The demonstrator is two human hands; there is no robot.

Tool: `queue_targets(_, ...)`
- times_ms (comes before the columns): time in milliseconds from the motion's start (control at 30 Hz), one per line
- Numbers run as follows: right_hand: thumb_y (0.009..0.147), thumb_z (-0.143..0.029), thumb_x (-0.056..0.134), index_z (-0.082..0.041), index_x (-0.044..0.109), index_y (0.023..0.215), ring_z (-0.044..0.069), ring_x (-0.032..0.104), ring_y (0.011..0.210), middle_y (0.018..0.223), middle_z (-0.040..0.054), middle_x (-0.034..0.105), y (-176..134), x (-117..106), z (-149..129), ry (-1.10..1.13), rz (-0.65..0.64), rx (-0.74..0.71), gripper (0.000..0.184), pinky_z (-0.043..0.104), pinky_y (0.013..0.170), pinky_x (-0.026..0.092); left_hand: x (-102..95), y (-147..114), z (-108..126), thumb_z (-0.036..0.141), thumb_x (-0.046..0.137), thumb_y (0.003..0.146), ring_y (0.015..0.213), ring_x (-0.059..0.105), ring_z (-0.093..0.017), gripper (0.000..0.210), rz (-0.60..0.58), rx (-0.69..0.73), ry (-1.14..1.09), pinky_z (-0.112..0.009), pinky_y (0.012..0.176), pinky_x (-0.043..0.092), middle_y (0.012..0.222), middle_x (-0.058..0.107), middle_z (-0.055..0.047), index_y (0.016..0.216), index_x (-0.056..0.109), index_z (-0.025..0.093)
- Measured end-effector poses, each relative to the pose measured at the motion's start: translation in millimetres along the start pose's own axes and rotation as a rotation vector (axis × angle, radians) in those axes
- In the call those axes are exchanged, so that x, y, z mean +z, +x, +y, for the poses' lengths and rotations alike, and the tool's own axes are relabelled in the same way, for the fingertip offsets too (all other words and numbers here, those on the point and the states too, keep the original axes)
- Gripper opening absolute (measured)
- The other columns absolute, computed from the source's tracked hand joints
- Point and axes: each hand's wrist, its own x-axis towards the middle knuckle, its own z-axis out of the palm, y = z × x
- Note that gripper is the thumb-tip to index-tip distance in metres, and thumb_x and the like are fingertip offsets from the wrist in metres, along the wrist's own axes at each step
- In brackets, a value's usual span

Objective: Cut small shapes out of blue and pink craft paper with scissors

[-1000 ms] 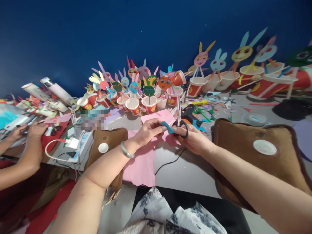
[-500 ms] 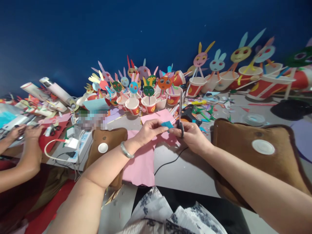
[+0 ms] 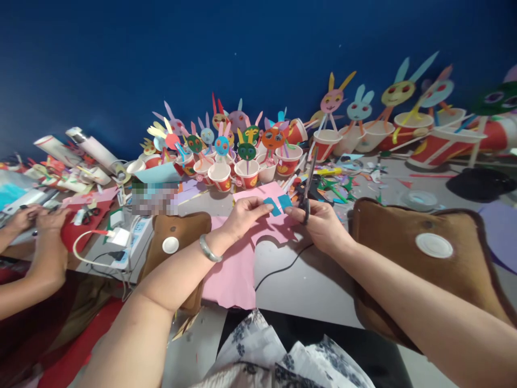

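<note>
Between thumb and fingers, my left hand [image 3: 247,215] pinches a small blue paper piece [image 3: 273,207]. My right hand [image 3: 321,223] is closed around the handles of a pair of scissors [image 3: 310,183], whose blades point up and away. The same hand's thumb and fingertip pinch a second blue paper piece [image 3: 285,201], a narrow gap from the first. Below the hands lies cut pink paper [image 3: 230,275] on the grey table [image 3: 291,285].
Behind stand several paper cups [image 3: 219,175] with rabbit-faced paper figures. Colourful paper scraps [image 3: 335,186] lie at right. Brown cushion-like pads [image 3: 388,242] flank my arms. A power strip [image 3: 135,242] and a co-worker's hands [image 3: 44,218] are at left.
The blue paper, one patch between my fingers before, now shows as two separate pieces, one in each hand. The scissors have tilted slightly to the right.
</note>
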Motion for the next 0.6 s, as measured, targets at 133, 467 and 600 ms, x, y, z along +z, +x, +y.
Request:
queue_targets(133, 0.058, -0.039, 0.09, -0.018, 0.069, 0.065, 0.01, 0.051, 0.048, 0.055, -0.0022, 0.062, -1.6, 1.7, -2.4, 0.0, -0.009, 0.015, 0.03, 0.023, 0.047, 0.04, -1.7, -0.1, -1.3, 0.046, 0.08, 0.07, 0.058, 0.051, -0.007, 0.038, -0.012, 0.022, 0.037, -0.022, 0.057, 0.04, 0.062, 0.061, 0.001, 0.065, 0.063, 0.013)
queue_targets(467, 0.064, -0.046, 0.086, -0.018, 0.063, 0.062, 0.01, 0.047, 0.047, 0.054, -0.0033, 0.056, -2.0, -1.4, 0.9, -0.031, -0.054, 0.01, 0.036, 0.024, 0.046, 0.037, 0.8, -2.0, -1.4, 0.039, 0.08, 0.07, 0.063, 0.058, -0.009, 0.032, -0.004, -0.007, 0.033, -0.023, 0.062, 0.044, 0.067, 0.064, 0.0, 0.071, 0.059, 0.014)
queue_targets(600, 0.066, -0.05, 0.083, -0.018, 0.065, 0.066, 0.011, 0.047, 0.051, 0.058, -0.0024, 0.057, -0.7, -3.4, 4.0, -0.099, -0.079, 0.014, 0.037, 0.025, 0.049, 0.038, 2.4, -2.2, 1.4, 0.036, 0.08, 0.069, 0.057, 0.061, -0.011, 0.032, -0.013, -0.11, -0.051, -0.024, 0.058, 0.047, 0.062, 0.064, 0.002, 0.078, 0.058, 0.015)
